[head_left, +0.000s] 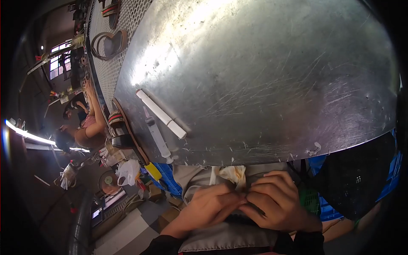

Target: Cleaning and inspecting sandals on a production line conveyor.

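Your left hand point(214, 205) and right hand point(276, 202) meet in front of your lap, fingers curled and tips drawn together; what, if anything, is pinched between them is hidden, so you cannot tell whether either one grips something. Just beyond your fingertips, below the table's edge, sits the rag point(233, 173): off-white, crumpled into soft folds, with yellow-brown stains, its lower end lost behind your fingers, so contact with them is unclear. Around it spreads your apron point(197, 178), greyish beige and creased. Past that lies the table point(263, 80), bare metal, dull grey, scratched, with a bright glare toward the far left. On its left part a syringe point(157, 138), clear and whitish, lies slantwise, and just beside it a white bundle point(161, 114), long and narrow, has a thin band around it near its closer end. Along the left edge rests a sandal point(122, 123), its dark upper crossed by a red and green stripe; a yellow block point(153, 171) sits by its near end. Blue crates point(170, 180) show under the table's edge, and a green basket point(310, 199) stands right of your right hand. Farther left, a perforated belt point(106, 70) carries more footwear point(112, 42), with a co-worker point(91, 125) beside it, arms stretched toward it.
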Demonstrator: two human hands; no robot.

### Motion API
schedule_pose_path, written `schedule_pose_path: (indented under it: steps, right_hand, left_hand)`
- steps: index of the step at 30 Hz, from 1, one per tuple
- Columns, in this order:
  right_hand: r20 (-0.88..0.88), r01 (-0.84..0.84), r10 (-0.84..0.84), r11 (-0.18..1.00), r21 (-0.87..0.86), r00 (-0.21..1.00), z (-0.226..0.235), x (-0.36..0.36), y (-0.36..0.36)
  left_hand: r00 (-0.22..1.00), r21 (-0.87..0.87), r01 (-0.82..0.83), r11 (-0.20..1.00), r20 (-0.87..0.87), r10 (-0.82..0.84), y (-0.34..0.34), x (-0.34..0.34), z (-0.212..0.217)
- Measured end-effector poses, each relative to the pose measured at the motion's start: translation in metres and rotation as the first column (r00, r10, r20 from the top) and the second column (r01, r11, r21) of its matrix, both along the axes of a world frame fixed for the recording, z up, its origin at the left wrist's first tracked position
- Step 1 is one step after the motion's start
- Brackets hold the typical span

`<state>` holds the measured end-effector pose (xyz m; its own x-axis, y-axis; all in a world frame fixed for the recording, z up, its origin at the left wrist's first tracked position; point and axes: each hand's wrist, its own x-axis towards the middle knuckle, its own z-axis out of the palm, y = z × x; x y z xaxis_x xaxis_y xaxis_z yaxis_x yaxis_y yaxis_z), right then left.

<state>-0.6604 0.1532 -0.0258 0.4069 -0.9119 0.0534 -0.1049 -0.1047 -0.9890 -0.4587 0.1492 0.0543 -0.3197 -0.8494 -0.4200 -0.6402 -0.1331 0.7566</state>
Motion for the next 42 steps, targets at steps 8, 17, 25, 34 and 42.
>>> schedule_pose_path:
  steps: [8, 17, 25, 34, 42]
  right_hand:
    - [0.196, -0.113, 0.080, 0.980, 0.165, 0.977, -0.002, -0.006, -0.001]
    - [0.400, -0.207, 0.082, 0.938, 0.280, 0.913, -0.005, -0.013, 0.000]
    - [0.621, -0.274, -0.093, 0.840, 0.468, 0.778, -0.011, -0.013, 0.016]
    - [0.620, -0.356, -0.105, 0.739, 0.571, 0.778, -0.013, -0.011, 0.024]
    - [0.556, -0.411, -0.061, 0.607, 0.680, 0.829, 0.007, -0.013, 0.006]
  left_hand:
    - [0.978, -0.238, 0.186, 0.953, -0.044, -0.202, -0.002, -0.005, -0.008]
    - [0.975, -0.180, 0.222, 0.958, 0.032, -0.220, -0.003, -0.006, -0.002]
    - [0.979, -0.168, 0.193, 0.967, -0.035, -0.201, 0.000, -0.002, -0.012]
    - [0.964, -0.003, 0.249, 0.968, 0.095, -0.248, -0.010, -0.009, -0.001]
    - [0.990, -0.114, 0.137, 0.984, 0.038, -0.133, 0.001, -0.002, -0.007]
